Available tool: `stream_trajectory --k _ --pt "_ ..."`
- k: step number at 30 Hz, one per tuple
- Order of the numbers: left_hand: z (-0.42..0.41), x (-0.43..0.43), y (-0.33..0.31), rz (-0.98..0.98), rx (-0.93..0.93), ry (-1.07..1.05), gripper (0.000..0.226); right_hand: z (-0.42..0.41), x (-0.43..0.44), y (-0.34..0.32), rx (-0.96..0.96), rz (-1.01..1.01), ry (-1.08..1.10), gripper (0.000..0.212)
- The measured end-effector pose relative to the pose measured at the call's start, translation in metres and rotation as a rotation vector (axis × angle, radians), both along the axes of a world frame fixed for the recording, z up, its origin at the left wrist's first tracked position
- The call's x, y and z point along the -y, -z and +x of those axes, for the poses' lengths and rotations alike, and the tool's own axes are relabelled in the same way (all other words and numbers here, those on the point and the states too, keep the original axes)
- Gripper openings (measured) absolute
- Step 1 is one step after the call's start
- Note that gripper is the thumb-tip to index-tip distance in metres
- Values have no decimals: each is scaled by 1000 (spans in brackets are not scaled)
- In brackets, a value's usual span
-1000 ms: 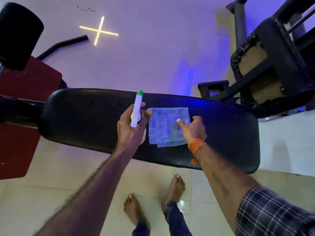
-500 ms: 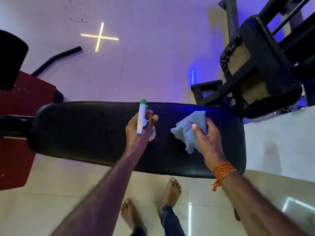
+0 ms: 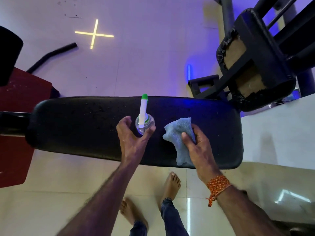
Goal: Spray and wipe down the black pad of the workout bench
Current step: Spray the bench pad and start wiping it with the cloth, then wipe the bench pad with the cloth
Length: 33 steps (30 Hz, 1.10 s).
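The long black bench pad [image 3: 85, 126] runs across the middle of the view. A clear spray bottle [image 3: 144, 122] with a white and green nozzle stands upright on it near the centre. My left hand [image 3: 133, 137] is cupped just behind the bottle, thumb and fingers spread to either side of its base and not closed on it. Right of it, my right hand [image 3: 197, 147] grips a bunched light blue cloth [image 3: 179, 133], which rests on the pad and hangs toward its near edge.
A second black padded seat on a metal frame [image 3: 255, 62] stands at the far right, close to the bench's end. A red plate [image 3: 15, 116] and a black roller [image 3: 8, 57] sit at the left. My bare feet [image 3: 170, 184] are on the tiled floor.
My left hand has loosened from the bottle, which now stands on the pad. The flat cloth was gathered up by my right hand and drawn back toward the near edge.
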<state>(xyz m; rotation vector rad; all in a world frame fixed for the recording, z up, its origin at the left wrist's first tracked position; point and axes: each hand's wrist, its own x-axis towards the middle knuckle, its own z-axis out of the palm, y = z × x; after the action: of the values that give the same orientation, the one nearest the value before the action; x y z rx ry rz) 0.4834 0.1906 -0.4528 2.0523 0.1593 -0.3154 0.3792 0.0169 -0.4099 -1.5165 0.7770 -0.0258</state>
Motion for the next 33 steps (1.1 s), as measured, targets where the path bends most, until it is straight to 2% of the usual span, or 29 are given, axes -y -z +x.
stream_trajectory --k 2,3,7,9,10,12,17,19,25,30,33 --pt "-15 -16 5 -3 -15 -57 68 0 -24 -4 -7 31 -33 21" --pt "-22 -24 3 -84 -88 -94 63 0 -37 -7 -11 57 -54 21" --pt "-38 -75 -1 -445 -690 -82 76 8 -97 -17 -15 219 -159 24" --pt "-40 -106 -6 -629 -835 -153 80 17 -128 -19 -32 344 -156 26" --pt "-38 -124 -7 -693 -837 -196 82 24 -144 -19 -35 388 -147 26" --pt "-30 -159 -12 -732 -748 -218 81 38 -172 -14 -24 431 -120 27" --pt "-11 -226 -19 -568 -384 -146 37 76 -214 -1 -20 368 -168 25" --pt "-1 -241 -24 -506 -272 -157 29 89 -226 2 -6 314 -251 25" --pt "36 -260 -4 -88 -68 -169 34 142 -245 20 -16 -43 -503 19" --pt "115 -274 18 158 43 -245 39 223 -267 48 31 -113 -504 24" --pt "163 -287 32 245 48 -273 50 272 -278 73 13 -115 -597 44"
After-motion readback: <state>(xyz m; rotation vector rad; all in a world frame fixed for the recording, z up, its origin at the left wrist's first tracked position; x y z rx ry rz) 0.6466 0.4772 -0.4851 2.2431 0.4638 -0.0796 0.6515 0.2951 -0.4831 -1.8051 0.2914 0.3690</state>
